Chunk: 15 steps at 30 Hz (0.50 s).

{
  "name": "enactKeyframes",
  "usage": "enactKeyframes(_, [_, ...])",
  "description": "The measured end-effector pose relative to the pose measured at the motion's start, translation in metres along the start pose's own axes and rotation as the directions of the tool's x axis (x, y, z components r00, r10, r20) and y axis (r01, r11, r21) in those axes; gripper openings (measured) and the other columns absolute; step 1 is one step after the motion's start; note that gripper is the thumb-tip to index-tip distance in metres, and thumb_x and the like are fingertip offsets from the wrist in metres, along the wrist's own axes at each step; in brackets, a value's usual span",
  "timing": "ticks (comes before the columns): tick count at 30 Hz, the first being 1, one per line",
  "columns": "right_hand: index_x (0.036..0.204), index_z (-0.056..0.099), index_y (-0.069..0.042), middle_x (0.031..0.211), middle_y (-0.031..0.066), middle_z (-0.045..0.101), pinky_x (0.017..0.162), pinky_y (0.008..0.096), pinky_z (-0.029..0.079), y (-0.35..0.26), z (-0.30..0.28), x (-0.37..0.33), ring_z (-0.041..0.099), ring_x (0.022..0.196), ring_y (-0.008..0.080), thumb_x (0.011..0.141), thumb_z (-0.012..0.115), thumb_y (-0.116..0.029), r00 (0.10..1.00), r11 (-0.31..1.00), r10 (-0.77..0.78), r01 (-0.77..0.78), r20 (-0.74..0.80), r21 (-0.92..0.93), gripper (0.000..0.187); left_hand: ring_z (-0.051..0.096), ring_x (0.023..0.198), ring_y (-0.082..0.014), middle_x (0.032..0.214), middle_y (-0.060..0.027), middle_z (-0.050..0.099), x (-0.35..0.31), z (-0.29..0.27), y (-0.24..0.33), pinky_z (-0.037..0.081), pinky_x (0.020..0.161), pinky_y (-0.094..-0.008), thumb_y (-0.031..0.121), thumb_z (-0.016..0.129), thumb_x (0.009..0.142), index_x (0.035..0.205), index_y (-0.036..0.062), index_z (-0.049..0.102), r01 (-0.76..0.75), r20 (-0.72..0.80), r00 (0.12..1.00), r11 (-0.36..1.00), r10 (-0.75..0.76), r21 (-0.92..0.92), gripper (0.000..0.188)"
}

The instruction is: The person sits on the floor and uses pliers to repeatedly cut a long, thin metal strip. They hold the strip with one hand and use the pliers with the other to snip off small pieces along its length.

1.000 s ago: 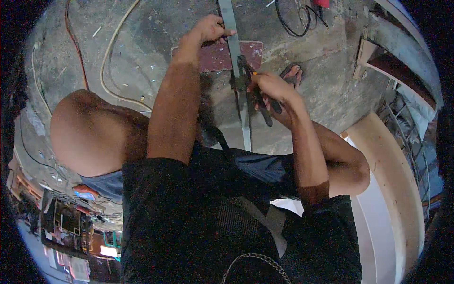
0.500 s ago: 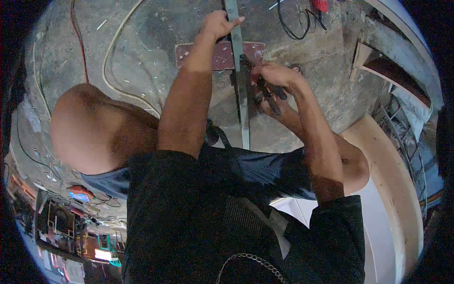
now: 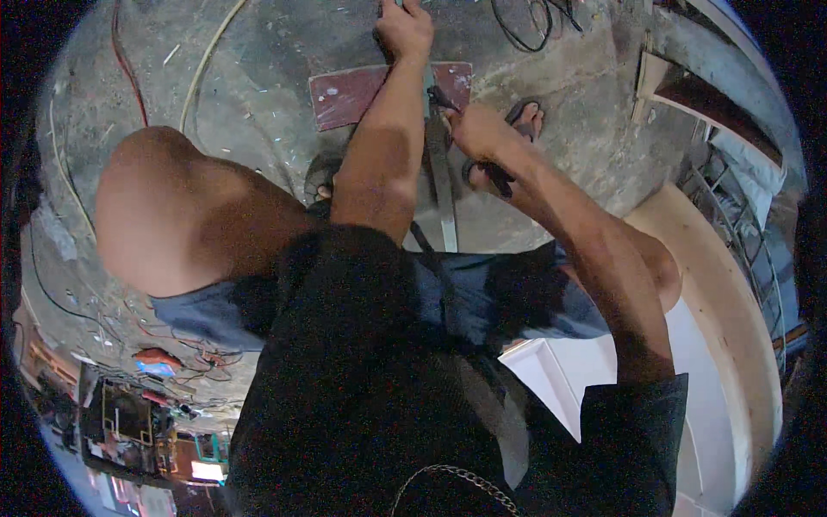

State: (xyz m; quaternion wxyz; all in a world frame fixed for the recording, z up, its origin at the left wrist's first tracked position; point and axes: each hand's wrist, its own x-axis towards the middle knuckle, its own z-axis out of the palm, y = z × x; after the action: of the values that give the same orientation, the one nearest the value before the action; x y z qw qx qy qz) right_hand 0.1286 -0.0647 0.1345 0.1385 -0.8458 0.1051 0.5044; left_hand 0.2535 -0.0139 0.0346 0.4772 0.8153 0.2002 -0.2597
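My left hand (image 3: 405,31) is wrapped round the far part of a long, narrow grey metal bar (image 3: 445,202) that runs toward me between my legs. The fingers of my right hand (image 3: 479,131) are closed on dark pliers (image 3: 497,178), a handle showing below the wrist. The pliers' head lies against the right edge of the bar; whether the jaws grip it I cannot tell. Under the bar lies a flat reddish-brown board (image 3: 345,96), flecked with pale spots.
A sandalled foot (image 3: 527,119) is close to my right hand. A pale hose (image 3: 205,69) and red cable (image 3: 129,73) cross the concrete floor at the left. A black cable (image 3: 521,34) curls ahead, and a curved wooden panel (image 3: 702,293) stands at the right.
My left hand has moved slightly right, up to the frame's top edge, its thumb now closed in. My right hand has shifted a little left and away from me with the pliers.
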Motion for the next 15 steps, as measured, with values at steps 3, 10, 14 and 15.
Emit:
enactKeyframes(3, [0.082,0.064,0.007,0.075,0.0301,0.061,0.068,0.0518,0.049,0.003,0.017,-0.014,0.061,0.074,0.0471,0.096,0.04,-0.031,0.996,0.979,0.09,-0.085,-0.019,0.184,0.047,0.064,0.089,-0.0363,0.102,-0.0235,0.065,-0.005,-0.003,0.017,0.049,0.077,-0.043,0.023,0.051,0.094,0.125,-0.0018,0.053,0.032,-0.02,0.999,0.999,-0.031,0.031,0.04])
enactKeyframes(10, [0.079,0.065,0.005,0.075,0.0302,0.062,0.069,0.0519,0.051,0.001,0.082,-0.029,0.063,0.075,0.0452,0.096,0.04,-0.035,0.918,0.924,0.297,-0.207,-0.263,0.321,0.05,0.064,0.091,-0.039,0.102,-0.0256,0.065,0.026,0.035,-0.029,0.049,0.078,-0.0428,0.02,0.052,0.092,0.121,-0.0038,0.055,-0.164,-0.198,0.965,0.985,0.17,0.047,0.038])
enactKeyframes(14, [0.081,0.062,0.003,0.067,0.0265,0.06,0.06,0.0497,0.049,-0.002,0.128,-0.019,0.06,0.064,0.0452,0.096,0.043,-0.031,0.853,0.927,0.282,-0.123,-0.44,0.355,0.041,0.065,0.082,-0.0373,0.088,-0.0227,0.066,0.027,0.046,-0.047,0.05,0.073,-0.0431,0.028,0.053,0.091,0.109,-0.0039,0.058,-0.246,-0.244,0.939,0.969,0.241,0.01,0.037])
enactKeyframes(15, [0.082,0.061,0.003,0.066,0.0263,0.06,0.057,0.0491,0.049,-0.007,0.129,-0.019,0.059,0.062,0.0456,0.096,0.044,-0.03,0.854,0.922,0.271,-0.098,-0.444,0.374,0.04,0.065,0.08,-0.0373,0.082,-0.0212,0.066,0.031,0.047,-0.05,0.05,0.072,-0.0444,0.037,0.055,0.089,0.101,-0.0017,0.06,-0.259,-0.281,0.928,0.966,0.244,-0.017,0.041])
